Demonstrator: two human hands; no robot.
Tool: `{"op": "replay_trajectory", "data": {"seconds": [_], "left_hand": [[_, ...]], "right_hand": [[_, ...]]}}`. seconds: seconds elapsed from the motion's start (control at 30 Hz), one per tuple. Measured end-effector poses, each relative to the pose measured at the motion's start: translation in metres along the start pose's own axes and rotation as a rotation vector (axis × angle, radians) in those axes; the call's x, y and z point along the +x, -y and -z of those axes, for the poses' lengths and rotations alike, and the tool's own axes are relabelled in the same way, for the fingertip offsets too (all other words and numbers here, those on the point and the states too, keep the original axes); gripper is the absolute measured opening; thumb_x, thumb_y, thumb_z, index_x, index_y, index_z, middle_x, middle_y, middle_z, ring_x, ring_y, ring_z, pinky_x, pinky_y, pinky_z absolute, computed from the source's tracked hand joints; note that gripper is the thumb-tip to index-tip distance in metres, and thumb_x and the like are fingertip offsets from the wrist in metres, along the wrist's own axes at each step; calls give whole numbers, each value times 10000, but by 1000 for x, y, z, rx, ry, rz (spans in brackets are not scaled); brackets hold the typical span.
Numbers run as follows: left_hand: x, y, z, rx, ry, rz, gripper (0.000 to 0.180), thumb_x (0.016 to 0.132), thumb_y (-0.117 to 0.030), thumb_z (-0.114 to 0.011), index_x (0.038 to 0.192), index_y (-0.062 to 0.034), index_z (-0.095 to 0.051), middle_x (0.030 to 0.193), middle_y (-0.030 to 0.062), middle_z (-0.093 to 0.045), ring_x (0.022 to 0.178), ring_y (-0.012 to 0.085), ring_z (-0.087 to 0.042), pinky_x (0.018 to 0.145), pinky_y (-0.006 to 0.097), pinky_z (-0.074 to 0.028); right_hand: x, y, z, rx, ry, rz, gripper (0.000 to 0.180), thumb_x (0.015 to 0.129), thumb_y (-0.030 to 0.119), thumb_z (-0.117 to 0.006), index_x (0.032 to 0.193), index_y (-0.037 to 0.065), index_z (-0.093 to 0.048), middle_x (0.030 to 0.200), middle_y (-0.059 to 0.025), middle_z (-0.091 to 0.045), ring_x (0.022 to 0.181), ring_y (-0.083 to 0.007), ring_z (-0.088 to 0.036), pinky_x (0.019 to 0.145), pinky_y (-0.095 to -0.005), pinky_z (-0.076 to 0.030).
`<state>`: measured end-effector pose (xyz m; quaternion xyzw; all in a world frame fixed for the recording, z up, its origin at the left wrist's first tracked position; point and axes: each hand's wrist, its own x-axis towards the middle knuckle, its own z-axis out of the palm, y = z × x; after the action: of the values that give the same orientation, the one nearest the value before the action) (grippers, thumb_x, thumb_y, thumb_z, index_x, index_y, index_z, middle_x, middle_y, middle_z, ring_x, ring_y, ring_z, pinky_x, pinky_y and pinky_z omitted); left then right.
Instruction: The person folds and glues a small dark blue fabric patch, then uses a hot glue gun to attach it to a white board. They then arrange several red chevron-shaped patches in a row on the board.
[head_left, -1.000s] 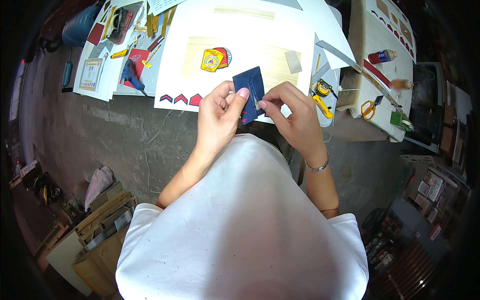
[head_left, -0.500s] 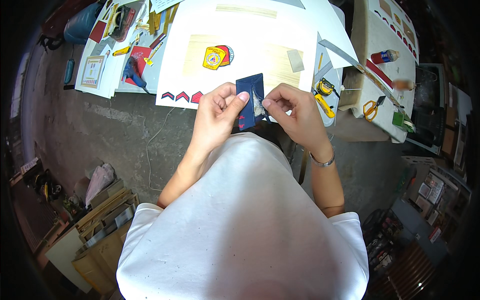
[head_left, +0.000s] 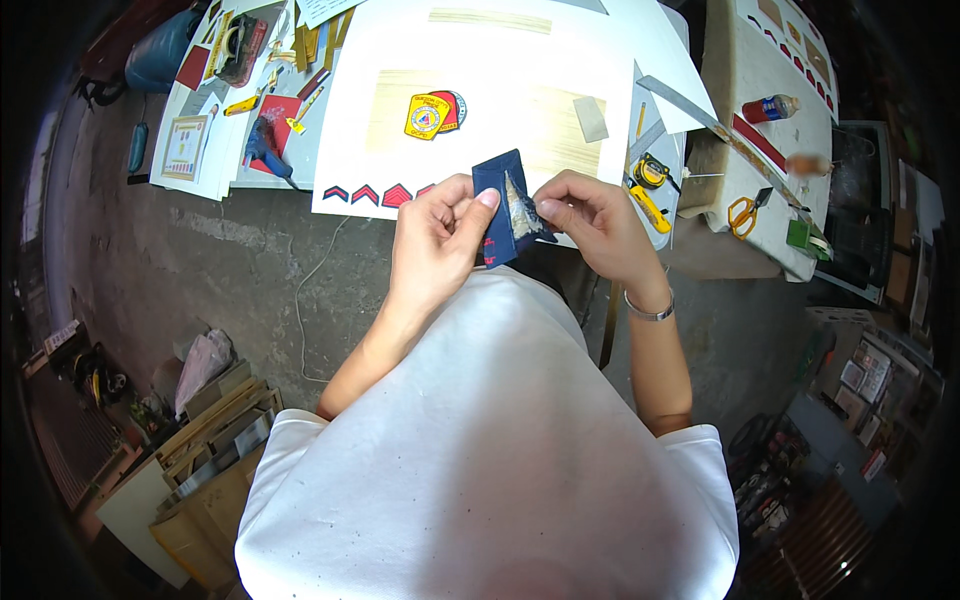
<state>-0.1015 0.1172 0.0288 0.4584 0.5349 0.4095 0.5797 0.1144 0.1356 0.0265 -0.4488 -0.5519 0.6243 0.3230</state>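
My left hand (head_left: 437,232) pinches a dark blue cloth patch (head_left: 500,172) between thumb and fingers, close to my body at the table's near edge. Red stitching shows on the patch's lower left, partly under my thumb. A pale, fibrous layer (head_left: 522,213) lies exposed along its right side. My right hand (head_left: 600,225) has its thumb and forefinger closed on the frayed right edge of the patch, where a loose dark piece pulls away. Beyond my hands, a yellow embroidered badge (head_left: 427,117) overlaps a red one on the white board (head_left: 490,55).
Several red chevron patches (head_left: 365,192) line the board's near edge. On the right lie a tape measure (head_left: 650,173), a yellow cutter (head_left: 650,210) and a metal ruler (head_left: 685,105). Scissors (head_left: 742,217) rest on another table. A blue glue gun (head_left: 265,145) lies left.
My right hand has moved slightly right, drawing the loose edge outward. The pale area on the patch is wider, and the patch is tilted a little more.
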Motion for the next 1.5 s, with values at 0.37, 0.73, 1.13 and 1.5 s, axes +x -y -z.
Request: {"op": "replay_trajectory", "data": {"seconds": [0.37,0.73,1.13,1.5], "left_hand": [[4,-11,10,-20,-32,-45,172,1045,-102,-620,987,41,-697,689,-29,-672,560,-30,-455,484,187,-313],[4,-20,9,-36,-20,1,181,1039,-112,-626,1006,46,-708,655,-34,-652,546,-31,-440,490,190,-321],[4,-27,5,-138,64,-15,141,1042,-75,-613,1098,43,-666,769,9,-715,624,-17,-563,556,170,-417],[4,-24,4,-181,58,-14,127,1055,-96,-595,1075,18,-647,786,36,-728,630,-1,-604,559,163,-446]], "right_hand": [[13,28,20,-225,-174,302,183,1074,108,-562,1082,-28,-684,880,-38,-642,766,-85,-582,700,-229,-485],[16,14,9,76,-217,249,282,1094,214,-507,874,37,-495,742,11,-506,652,-37,-415,557,-215,-322],[9,24,3,-402,-304,427,224,1054,134,-552,879,-3,-585,778,-97,-605,662,-137,-596,593,-267,-440],[20,40,-9,-670,-180,722,225,866,-14,-757,1086,13,-718,969,-90,-642,792,-200,-645,643,-319,-524]]}}
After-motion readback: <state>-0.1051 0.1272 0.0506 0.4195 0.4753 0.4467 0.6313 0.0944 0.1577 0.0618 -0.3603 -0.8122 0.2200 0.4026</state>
